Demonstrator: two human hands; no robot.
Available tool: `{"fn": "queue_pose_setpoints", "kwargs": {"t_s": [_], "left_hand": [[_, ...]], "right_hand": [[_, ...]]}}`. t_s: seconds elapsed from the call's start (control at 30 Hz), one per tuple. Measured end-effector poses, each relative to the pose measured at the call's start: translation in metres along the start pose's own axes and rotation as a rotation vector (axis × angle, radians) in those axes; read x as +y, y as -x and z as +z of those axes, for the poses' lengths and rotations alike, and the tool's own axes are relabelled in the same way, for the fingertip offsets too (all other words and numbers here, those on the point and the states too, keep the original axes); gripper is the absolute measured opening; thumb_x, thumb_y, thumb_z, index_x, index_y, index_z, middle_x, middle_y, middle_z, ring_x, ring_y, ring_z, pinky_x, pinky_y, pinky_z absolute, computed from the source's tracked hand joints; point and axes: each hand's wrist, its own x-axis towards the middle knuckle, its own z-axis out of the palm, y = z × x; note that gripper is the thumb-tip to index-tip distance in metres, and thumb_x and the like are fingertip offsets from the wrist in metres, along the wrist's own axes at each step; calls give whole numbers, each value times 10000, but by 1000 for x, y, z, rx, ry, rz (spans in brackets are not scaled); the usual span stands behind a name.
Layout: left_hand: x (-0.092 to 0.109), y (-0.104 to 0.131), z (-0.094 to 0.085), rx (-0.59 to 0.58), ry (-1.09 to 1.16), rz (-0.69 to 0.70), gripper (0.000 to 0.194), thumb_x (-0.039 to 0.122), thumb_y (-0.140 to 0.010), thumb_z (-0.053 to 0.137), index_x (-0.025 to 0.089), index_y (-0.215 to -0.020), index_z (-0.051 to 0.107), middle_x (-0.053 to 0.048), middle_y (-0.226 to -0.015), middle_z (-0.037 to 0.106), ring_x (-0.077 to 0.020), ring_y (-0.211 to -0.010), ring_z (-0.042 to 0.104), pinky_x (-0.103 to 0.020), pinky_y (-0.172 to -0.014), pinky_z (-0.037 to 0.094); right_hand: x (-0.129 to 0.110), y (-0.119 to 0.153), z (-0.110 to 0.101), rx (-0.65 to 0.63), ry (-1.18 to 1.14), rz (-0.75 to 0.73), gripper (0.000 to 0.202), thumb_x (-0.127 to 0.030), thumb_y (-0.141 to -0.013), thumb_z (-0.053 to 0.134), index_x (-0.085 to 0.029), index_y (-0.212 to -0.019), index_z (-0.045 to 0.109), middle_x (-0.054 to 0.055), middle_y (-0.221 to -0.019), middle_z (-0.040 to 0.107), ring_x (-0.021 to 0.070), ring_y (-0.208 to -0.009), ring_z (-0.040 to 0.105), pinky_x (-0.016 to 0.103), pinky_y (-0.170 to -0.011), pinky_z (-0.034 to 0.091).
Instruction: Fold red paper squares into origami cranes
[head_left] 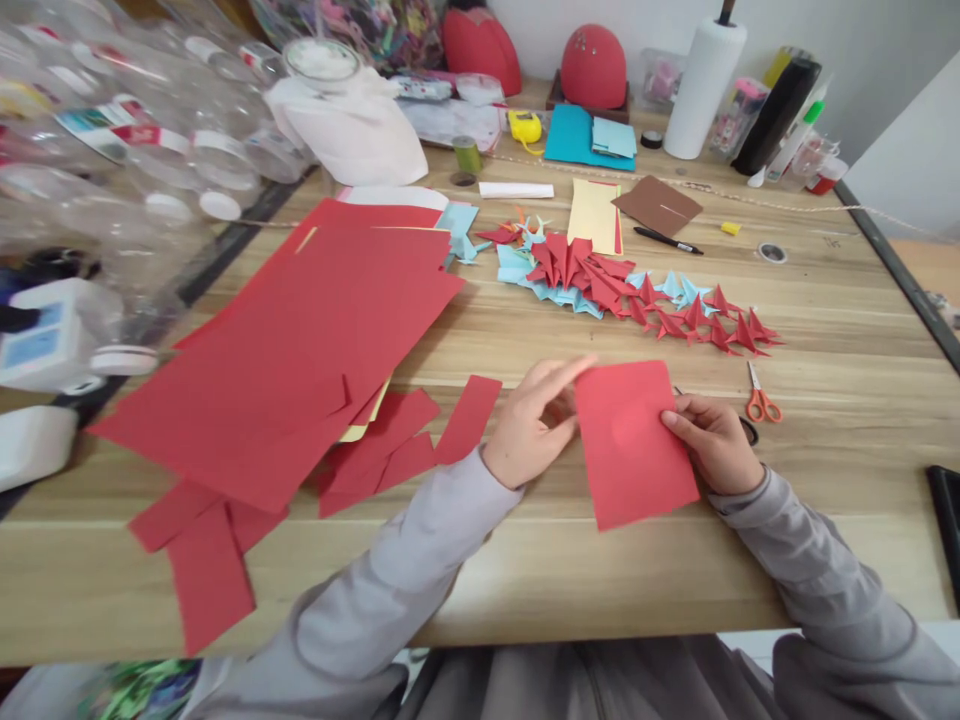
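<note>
Left hand I see half open, fingertips at the upper left edge of one red sheet, which sits between two hands over one wooden table; right hand closed in a pinch on its right edge, one pair of orange-handled scissors just beyond.

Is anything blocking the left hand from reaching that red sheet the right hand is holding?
Nothing visible stands between them. The left hand is at the left edge of the red sheet; the right hand pinches its right edge. The scissors lie off to the right.
</note>
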Motion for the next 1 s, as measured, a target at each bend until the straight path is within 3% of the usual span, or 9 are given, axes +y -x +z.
{"fn": "queue_pose_setpoints", "kwargs": {"t_s": [0.07,0.17,0.27,0.33,0.5,0.67,0.73,0.83,1.0], "left_hand": [[0,1,0,-15,-35,142,234,143,-788,572,226,-980,677,-101,-1178,546,-147,-890,595,-304,-766,516],[0,1,-4,48,-129,269,180,125,-805,541,206,-831,699,-108,-1153,566,-184,-970,589,-357,-815,517],[1,3,-8,190,-310,325,159,119,-773,552,201,-810,683,-105,-1090,617,-206,-974,598,-380,-811,517],[2,4,-10,238,-401,331,150,118,-748,551,202,-792,668,-99,-1062,641,-213,-951,611,-385,-786,523],[0,6,-9,203,-459,334,83,148,-722,558,192,-734,627,-98,-996,679,-215,-917,633,-373,-779,526],[-7,4,-9,143,-522,360,90,116,-675,543,198,-643,564,-77,-924,704,-226,-899,643,-384,-776,511],[-8,3,-9,127,-546,373,93,103,-658,537,192,-637,557,-83,-926,704,-233,-903,643,-388,-779,505],[-10,3,-8,72,-581,390,95,96,-640,534,185,-645,565,-95,-923,704,-243,-904,643,-397,-791,500],[-15,3,-9,-137,-604,416,149,95,-622,528,181,-711,609,-96,-916,709,-250,-862,650,-399,-763,496]], "right_hand": [[-2,1,1,-22,16,26,262,-413,-690,720,-179,-798,671,33,-710,703,155,-601,639,271,-543,525],[-6,2,1,26,123,-41,288,-422,-706,703,-183,-865,677,14,-647,676,123,-515,585,247,-485,486],[-10,4,-1,147,295,-225,282,-416,-761,652,-198,-939,659,18,-678,663,131,-565,584,257,-526,488],[-12,6,-3,166,438,-389,280,-404,-797,613,-208,-996,639,59,-850,677,170,-733,623,303,-656,517],[-14,10,-3,-28,862,-785,579,-535,-758,595,-209,-1230,521,153,-1237,515,314,-1142,500,485,-959,418],[-11,10,1,-97,1132,-958,878,-658,-646,626,-197,-1352,380,198,-1359,369,408,-1274,340,594,-1003,317],[-8,10,3,-126,1197,-963,842,-609,-670,639,-195,-1353,374,196,-1358,380,397,-1283,334,587,-1001,320],[-3,7,3,-138,1264,-964,583,-409,-777,609,-197,-1296,450,167,-1302,480,338,-1260,392,540,-999,344],[3,1,-3,-117,1262,-971,335,-86,-811,464,-201,-1095,599,92,-1086,667,224,-1082,572,453,-995,370]]}}
